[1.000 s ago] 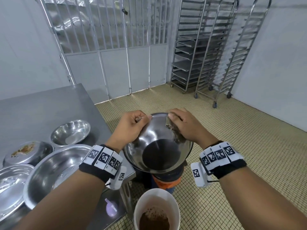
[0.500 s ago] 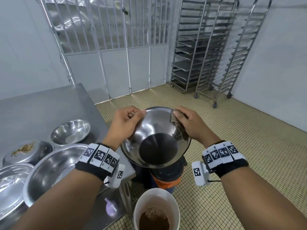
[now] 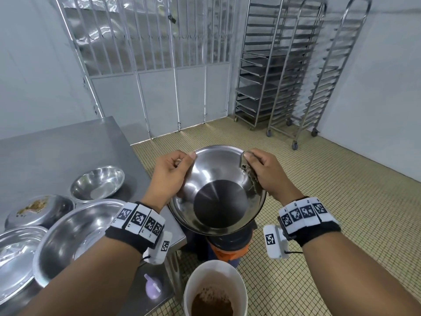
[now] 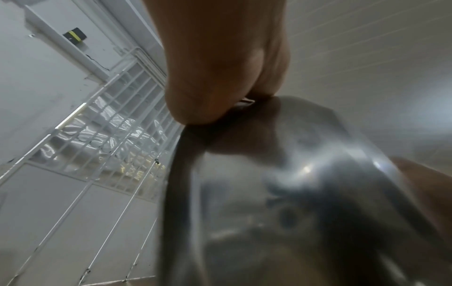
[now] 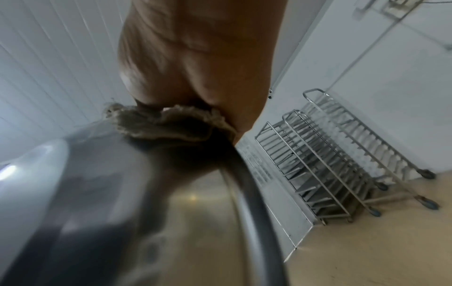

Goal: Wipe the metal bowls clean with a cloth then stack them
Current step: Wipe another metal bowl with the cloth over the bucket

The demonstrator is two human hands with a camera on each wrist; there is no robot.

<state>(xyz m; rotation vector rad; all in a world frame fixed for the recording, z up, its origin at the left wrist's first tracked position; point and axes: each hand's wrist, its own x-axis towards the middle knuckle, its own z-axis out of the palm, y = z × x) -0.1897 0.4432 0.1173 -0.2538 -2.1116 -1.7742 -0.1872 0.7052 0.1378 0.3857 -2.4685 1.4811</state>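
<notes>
Your head view looks down over both wrists, wrist views peer up close along each palm, all sharing the tilted bowl (image 3: 217,190).

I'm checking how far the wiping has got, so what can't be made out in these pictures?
- Held bowl, outside: head view shows only the inside; both wrist views blur it.
- Cloth: mostly under the right hand; its size is hidden.
- Left hand fingers behind the bowl: hidden by the bowl wall.
- Leftmost table bowl: cut by the head view's left edge.
</notes>
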